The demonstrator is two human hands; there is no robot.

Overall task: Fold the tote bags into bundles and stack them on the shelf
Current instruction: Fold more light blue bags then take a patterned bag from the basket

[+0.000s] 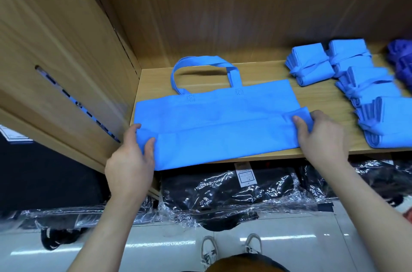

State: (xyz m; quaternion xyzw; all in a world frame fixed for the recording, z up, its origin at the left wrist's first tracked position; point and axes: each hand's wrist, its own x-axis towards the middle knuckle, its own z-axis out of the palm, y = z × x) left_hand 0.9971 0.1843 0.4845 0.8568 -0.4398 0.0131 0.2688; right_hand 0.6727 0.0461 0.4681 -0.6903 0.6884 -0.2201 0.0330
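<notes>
The wooden shelf [267, 66] crossed the middle of the frame. The blue tote bag [218, 120] lay flat at centre, overhanging the front edge. Tied bundles [310, 64] sat at right. The left hand [129, 160] pinched its left edge, and the right hand [321, 133] curled its fingers round the folded right corner. The cloth looked light and limp, best held by the edges.

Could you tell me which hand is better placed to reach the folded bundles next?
Right. The right hand grips the end of the bag nearest the bundles; the left hand holds the far end.
</notes>
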